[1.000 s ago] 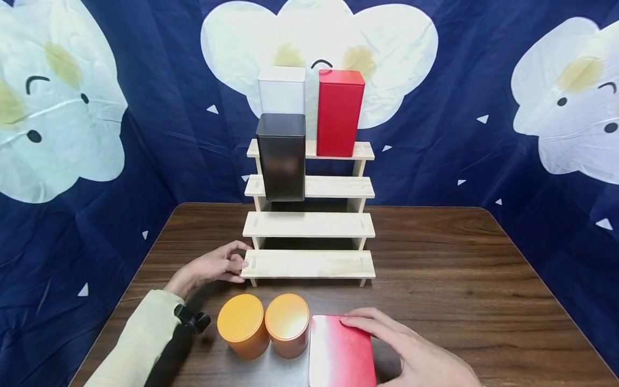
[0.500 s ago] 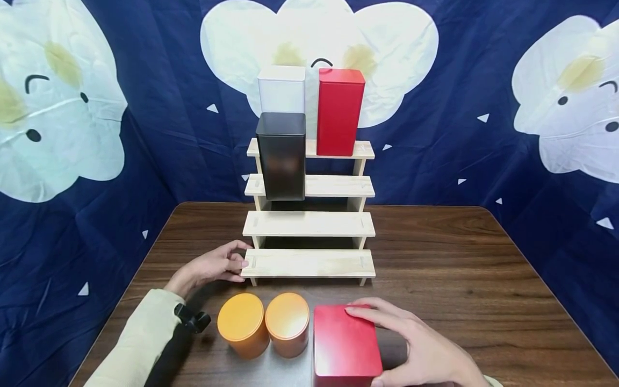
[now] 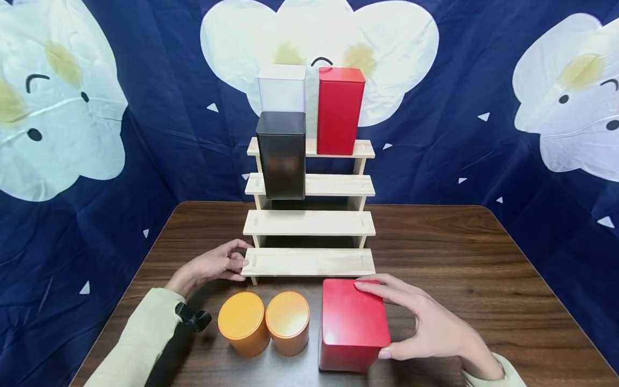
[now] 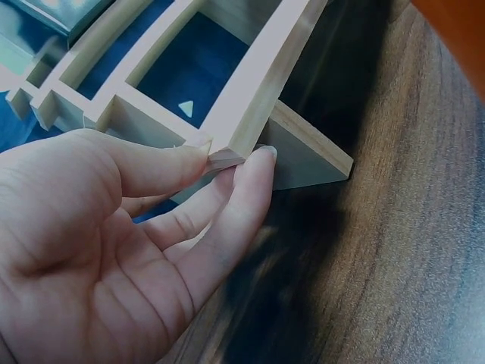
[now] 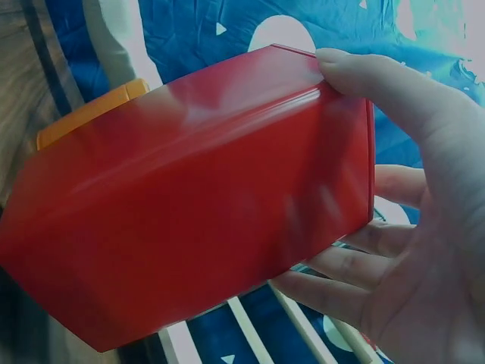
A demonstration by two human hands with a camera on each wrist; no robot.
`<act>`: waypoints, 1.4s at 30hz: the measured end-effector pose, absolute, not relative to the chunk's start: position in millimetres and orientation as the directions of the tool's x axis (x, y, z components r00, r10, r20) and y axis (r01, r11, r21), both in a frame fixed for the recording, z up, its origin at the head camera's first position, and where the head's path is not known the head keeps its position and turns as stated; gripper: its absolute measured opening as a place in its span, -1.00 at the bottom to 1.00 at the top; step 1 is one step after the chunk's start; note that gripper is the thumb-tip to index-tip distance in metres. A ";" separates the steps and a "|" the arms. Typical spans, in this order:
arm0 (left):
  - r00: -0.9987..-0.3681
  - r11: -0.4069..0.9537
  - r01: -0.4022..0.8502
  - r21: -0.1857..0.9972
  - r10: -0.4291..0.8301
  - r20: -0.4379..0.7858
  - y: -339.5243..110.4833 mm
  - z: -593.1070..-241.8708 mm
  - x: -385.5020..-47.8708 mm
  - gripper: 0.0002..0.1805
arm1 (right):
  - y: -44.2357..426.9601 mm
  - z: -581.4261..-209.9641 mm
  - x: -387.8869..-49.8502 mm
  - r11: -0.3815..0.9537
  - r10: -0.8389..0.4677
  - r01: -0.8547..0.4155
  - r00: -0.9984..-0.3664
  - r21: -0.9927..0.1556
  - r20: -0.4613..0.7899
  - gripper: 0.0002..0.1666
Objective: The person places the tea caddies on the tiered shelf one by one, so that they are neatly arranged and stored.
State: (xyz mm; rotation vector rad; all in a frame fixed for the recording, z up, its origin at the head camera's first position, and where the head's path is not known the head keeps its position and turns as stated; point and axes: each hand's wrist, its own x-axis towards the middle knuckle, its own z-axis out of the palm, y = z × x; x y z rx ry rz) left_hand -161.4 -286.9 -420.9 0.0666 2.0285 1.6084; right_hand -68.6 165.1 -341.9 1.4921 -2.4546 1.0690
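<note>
My right hand [image 3: 427,317] grips a red square canister [image 3: 355,312] near its lid end, thumb on the near side and fingers on the far side. The canister stands upright in front of the shelf's lowest step; whether its base touches the table I cannot tell. My left hand [image 3: 213,267] pinches the left end of the lowest board of a stepped wooden shelf [image 3: 309,262], with the thumb [image 4: 163,168] above and fingers below. Two round orange canisters [image 3: 242,322] stand side by side on the table, left of the red one.
On the top step are a white canister [image 3: 282,88] and another red canister [image 3: 340,113]. A black canister [image 3: 282,156] stands on the step below, at the left. The table [image 3: 450,258] is dark wood, with a blue cloud-patterned cloth [image 3: 459,97] behind it.
My right hand has moved the red canister forward and slightly right, away from the near table edge towards the shelf. My left hand keeps its place on the shelf.
</note>
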 end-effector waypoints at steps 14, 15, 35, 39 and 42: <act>-0.850 0.271 -0.290 0.918 0.368 -0.377 -286.6 -421.0 -161.8 -0.47 | 166.5 -317.5 -92.9 0.281 -0.721 -0.795 -0.544 -0.538 0.428 0.01; -0.850 0.269 -0.290 0.918 0.368 -0.376 -286.2 -420.8 -162.0 -0.47 | 166.7 -315.3 -94.9 0.285 -0.719 -0.792 -0.549 -0.540 0.426 0.01; -0.843 0.270 -0.289 0.918 0.384 -0.378 -287.6 -420.4 -160.6 -0.46 | 157.6 -279.8 -140.7 0.306 -0.656 -0.750 -0.613 -0.586 0.441 0.06; -0.843 0.267 -0.287 0.920 0.385 -0.375 -287.9 -421.2 -161.1 -0.46 | 152.6 -275.1 -151.0 0.305 -0.628 -0.751 -0.621 -0.586 0.469 0.05; -0.843 0.265 -0.285 0.921 0.388 -0.372 -288.0 -421.4 -161.2 -0.45 | 149.4 -272.7 -158.6 0.302 -0.602 -0.749 -0.630 -0.589 0.491 0.06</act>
